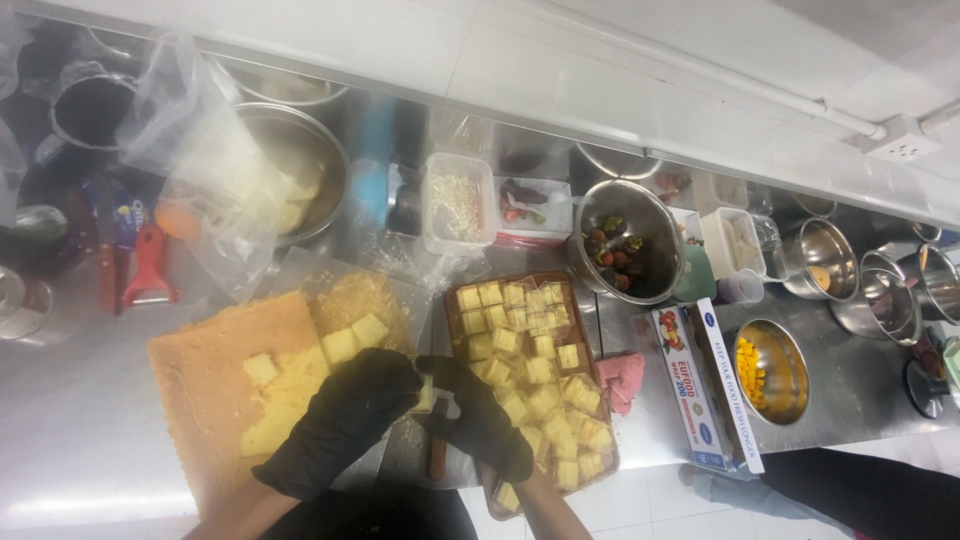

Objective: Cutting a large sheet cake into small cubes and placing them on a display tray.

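Both my hands wear black gloves. My left hand (pixel 345 420) rests on the edge of a big sheet of yellow sponge cake (pixel 225 375) and pinches a small cake cube (pixel 424 395). Against the same cube my right hand (pixel 478 420) is closed, apparently around a dark knife handle (pixel 437 458) that pokes out below it. Loose cut cubes (pixel 352 338) lie on the cake sheet. Right of my hands, a brown wooden board (pixel 590 350) is covered with several yellow cake cubes (pixel 530 370).
On the steel counter (pixel 80 450) are a steel bowl of strawberries (pixel 625 245), a bowl of yellow fruit pieces (pixel 772 372), a long cling-film box (pixel 690 385), a pink cloth (pixel 624 380), a clear tub (pixel 459 203), plastic bags (pixel 200 150), a red scraper (pixel 150 270) and more steel bowls (pixel 880 290).
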